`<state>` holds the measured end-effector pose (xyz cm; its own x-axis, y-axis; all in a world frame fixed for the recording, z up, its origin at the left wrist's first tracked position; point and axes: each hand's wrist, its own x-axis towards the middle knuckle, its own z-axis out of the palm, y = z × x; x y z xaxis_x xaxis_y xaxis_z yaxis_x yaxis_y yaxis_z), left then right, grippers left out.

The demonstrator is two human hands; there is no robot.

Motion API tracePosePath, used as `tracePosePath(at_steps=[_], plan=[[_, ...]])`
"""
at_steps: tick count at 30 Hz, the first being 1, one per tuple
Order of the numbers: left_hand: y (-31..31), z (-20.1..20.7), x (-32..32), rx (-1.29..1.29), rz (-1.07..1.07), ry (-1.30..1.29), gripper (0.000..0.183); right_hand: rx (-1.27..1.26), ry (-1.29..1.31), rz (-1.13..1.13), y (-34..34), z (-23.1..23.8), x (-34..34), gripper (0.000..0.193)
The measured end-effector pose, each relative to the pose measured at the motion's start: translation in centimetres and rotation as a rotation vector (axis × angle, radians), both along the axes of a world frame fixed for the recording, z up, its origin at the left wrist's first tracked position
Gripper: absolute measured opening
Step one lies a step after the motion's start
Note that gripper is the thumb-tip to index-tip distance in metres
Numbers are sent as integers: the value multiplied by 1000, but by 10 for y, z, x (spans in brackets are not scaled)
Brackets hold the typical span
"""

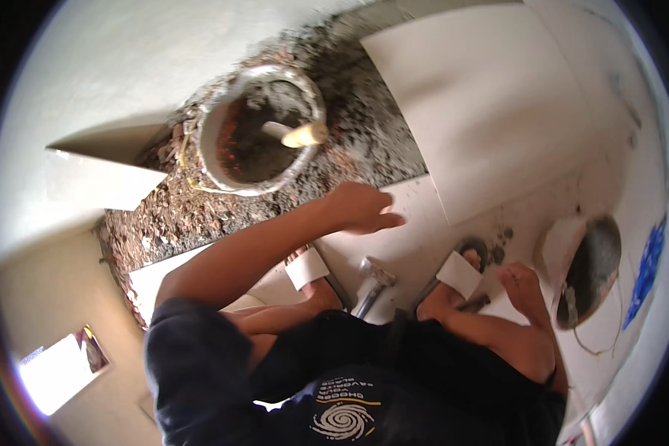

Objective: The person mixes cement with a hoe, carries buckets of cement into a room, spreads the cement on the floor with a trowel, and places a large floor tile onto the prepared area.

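Note:
My left hand (360, 209) hovers above the edge of a laid floor tile (409, 197), just below a bucket. Its thumb and forefinger stand apart, with nothing visible between them. That bucket (208, 152) has a pale rim and grey mortar inside; a light wooden handle (305, 135), probably a trowel's, sticks out over its right side. My right hand (522, 288) hangs beside my right knee, above the pale floor. The fingers there are bent away and partly hidden, so any hold cannot be made out. Between my sandalled feet lies a hammer (377, 272) with a metallic head.
A large pale tile (490, 97) lies at the upper right, bordering wet grey mortar (364, 119). Rubble (178, 219) covers the ground around the bucket. A smaller tile piece (104, 178) leans at left. At right sit a mortar-stained container (591, 267) and blue plastic (647, 275).

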<state>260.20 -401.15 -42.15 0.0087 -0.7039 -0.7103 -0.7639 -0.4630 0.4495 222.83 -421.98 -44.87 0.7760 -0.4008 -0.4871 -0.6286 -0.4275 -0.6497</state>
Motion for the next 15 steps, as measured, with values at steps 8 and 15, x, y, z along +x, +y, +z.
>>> tracePosePath(at_steps=[8,15], plan=[[238,73,154,-756,1483,-749,52,239,762,1240,80,-29,171,97],[258,-31,156,-861,1741,-275,65,419,807,845,234,-118,127,97]])
